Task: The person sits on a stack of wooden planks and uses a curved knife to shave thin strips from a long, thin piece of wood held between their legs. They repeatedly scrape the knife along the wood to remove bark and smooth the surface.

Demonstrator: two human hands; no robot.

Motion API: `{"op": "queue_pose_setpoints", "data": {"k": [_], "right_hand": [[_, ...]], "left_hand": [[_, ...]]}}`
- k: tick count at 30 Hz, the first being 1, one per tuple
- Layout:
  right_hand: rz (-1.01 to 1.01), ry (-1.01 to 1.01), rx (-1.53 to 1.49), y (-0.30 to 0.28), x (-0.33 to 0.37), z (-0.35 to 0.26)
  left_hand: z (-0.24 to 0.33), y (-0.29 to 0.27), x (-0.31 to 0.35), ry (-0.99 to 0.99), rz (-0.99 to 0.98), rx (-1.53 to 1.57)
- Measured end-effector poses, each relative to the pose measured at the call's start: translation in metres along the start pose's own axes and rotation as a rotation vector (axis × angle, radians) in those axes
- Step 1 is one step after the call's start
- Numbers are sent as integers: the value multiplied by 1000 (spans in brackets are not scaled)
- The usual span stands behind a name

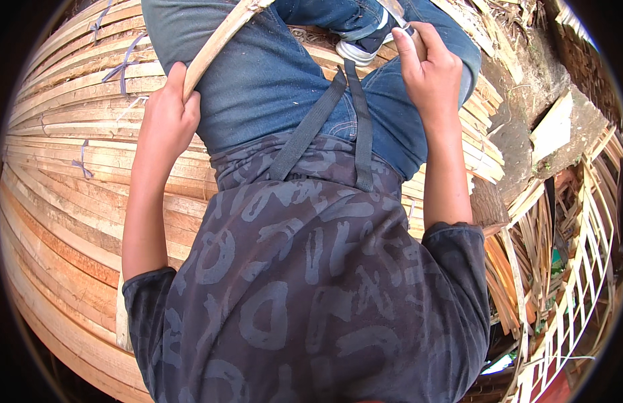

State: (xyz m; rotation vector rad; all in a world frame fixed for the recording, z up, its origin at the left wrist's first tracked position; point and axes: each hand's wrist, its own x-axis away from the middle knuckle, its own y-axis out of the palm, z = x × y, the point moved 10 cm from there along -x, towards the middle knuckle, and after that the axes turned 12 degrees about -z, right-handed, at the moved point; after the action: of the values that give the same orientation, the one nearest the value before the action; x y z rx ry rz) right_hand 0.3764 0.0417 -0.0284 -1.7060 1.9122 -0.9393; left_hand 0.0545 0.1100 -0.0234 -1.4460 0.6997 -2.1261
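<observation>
**Pale, bark-free wooden stick point(221, 46) in the left hand point(169, 111), wooden-handled metal tool point(419, 46) in the right hand point(436, 74)**

The left hand is closed around the near end of the stick, which slants up and inward from it, over the blue denim jeans point(247, 94), to the upper edge of the view. The right hand is wrapped around the tool's brown handle, thumb along it; grey metal extends up and left from that grip, its far end out of view. A dark shoe with a white sole point(355, 52) is just left of the right hand. Left of the left hand lie long, light-brown sawn wooden strips point(63, 188), bundled with thin purple ties point(124, 65). Well below and right of the right hand stands a pale lattice of thin strips point(570, 316).
</observation>
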Motion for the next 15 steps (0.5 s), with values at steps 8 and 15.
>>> {"op": "queue_pose_setpoints", "data": {"k": [8, 15], "right_hand": [[-91, 23, 89, 15, -29, -22], [-70, -15, 209, 10, -39, -27]], "left_hand": [[-6, 0, -4, 42, -62, 57], [-8, 4, -5, 5, -97, 101]]}}
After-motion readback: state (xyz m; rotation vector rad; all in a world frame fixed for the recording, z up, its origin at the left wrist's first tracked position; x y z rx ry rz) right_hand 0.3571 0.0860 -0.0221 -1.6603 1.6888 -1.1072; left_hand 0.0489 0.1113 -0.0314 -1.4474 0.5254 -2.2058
